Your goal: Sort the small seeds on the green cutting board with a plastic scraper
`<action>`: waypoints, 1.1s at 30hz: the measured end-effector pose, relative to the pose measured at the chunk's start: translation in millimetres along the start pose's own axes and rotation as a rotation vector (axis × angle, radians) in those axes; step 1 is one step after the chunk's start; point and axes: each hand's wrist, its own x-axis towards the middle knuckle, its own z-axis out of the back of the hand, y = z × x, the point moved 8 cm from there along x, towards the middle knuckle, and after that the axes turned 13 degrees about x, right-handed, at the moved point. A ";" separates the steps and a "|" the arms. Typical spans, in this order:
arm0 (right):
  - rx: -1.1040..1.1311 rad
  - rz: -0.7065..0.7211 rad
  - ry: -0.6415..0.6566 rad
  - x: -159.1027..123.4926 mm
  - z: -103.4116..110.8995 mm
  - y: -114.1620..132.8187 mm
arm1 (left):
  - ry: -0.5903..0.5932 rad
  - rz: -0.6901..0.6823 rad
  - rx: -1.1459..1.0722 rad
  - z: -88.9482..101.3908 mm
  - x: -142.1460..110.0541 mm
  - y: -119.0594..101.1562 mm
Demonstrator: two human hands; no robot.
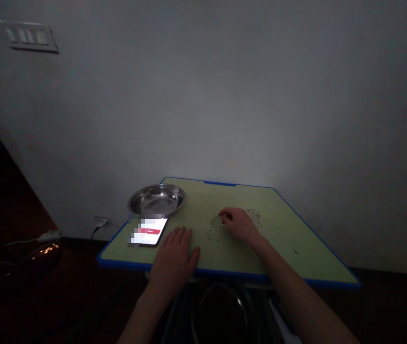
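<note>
My left hand [173,255] lies flat on the pale green tabletop [199,196], fingers stretched out, next to a phone [155,231] with a lit screen. Over the middle of the table, my right hand [239,223] is closed in a pinch. What its fingertips hold is too small and dim to make out. A faint curved line [215,220], thin like thread or wire, shows just left of those fingers. Small specks [255,216], perhaps beads or seeds, lie scattered behind the right hand. Several more dark specks [209,235] are on the near side, left of it.
A shiny steel bowl [156,200] stands at the table's back left, behind the phone. The table has a blue rim [225,274] and its far side is close to a grey wall [225,95]. A small dark mark [295,252] is at the right.
</note>
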 end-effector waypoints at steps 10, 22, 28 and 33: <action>0.069 0.028 0.062 7.4 -13.2 4.8 | -0.002 -0.005 0.014 0.3 -1.1 -1.7; 0.091 0.122 0.193 19.2 -35.7 15.5 | -0.022 -0.003 -0.017 -2.5 -1.8 -0.3; 0.134 0.166 0.294 8.3 -42.6 22.4 | -0.020 0.002 -0.015 -1.7 -2.0 -0.4; 0.171 0.184 0.289 4.2 -38.6 22.8 | -0.013 0.004 0.000 -1.3 -2.0 -0.5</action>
